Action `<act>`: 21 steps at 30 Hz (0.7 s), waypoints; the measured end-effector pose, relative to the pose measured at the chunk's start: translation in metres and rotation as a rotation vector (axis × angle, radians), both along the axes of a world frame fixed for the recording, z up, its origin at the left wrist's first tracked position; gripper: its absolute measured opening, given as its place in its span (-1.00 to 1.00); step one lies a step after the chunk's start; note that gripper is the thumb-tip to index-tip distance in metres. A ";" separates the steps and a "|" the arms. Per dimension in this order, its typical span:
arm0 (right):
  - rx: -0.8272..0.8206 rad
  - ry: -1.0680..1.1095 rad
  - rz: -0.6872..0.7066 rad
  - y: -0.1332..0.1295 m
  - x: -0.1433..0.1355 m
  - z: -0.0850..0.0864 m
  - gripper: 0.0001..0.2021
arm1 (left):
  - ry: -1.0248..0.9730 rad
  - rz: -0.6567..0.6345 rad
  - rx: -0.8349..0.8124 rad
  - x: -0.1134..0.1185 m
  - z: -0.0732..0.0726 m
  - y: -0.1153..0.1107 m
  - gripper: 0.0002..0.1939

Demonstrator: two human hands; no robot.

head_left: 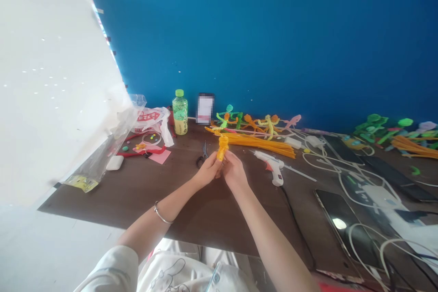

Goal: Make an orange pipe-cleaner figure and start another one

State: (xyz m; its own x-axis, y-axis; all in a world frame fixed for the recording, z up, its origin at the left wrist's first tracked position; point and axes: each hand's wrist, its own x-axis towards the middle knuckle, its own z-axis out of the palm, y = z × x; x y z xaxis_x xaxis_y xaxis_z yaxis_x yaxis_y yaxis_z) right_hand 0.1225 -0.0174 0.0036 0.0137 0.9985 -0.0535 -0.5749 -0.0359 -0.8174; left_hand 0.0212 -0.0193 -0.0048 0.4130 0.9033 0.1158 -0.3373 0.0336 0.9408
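My left hand point(208, 169) and my right hand point(234, 169) meet above the middle of the dark table. Between their closed fingers they grip a coiled orange-yellow pipe cleaner piece point(223, 146), which stands upright. Its lower end is hidden by the fingers. Just behind it lies a bundle of straight orange pipe cleaners point(263, 144). Scissors point(202, 157) with dark handles rest close to my left hand. To the right of my right hand lies a white glue gun point(273, 166), a glue stick poking from its back.
A green-capped bottle point(179, 114) and a propped phone point(205, 109) stand near the blue wall. Pipe cleaner figures point(270, 124) line the back. Plastic bags point(150, 121) and a white case point(114, 163) are at left. Cables and a large phone point(345, 223) lie at right.
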 end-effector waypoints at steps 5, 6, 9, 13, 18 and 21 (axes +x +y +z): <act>-0.048 -0.002 0.135 0.003 0.003 -0.003 -0.82 | -0.036 -0.028 -0.070 0.000 0.002 0.001 -0.62; -0.063 0.000 0.160 0.003 0.004 -0.003 -0.82 | -0.038 -0.040 -0.089 0.000 0.002 0.001 -0.61; -0.110 0.025 0.216 0.002 0.006 -0.001 -0.78 | -0.034 -0.079 -0.123 -0.001 0.004 0.001 -0.59; -0.125 0.032 0.286 0.002 0.008 0.000 -0.72 | -0.036 -0.149 -0.118 -0.004 0.007 0.000 -0.61; -0.124 0.017 0.314 0.001 0.010 0.002 -0.76 | -0.106 -0.344 -0.208 -0.012 0.015 -0.001 -0.71; -0.083 -0.005 0.321 -0.001 0.012 0.004 -0.80 | -0.132 -0.478 -0.280 -0.019 0.020 -0.001 -0.75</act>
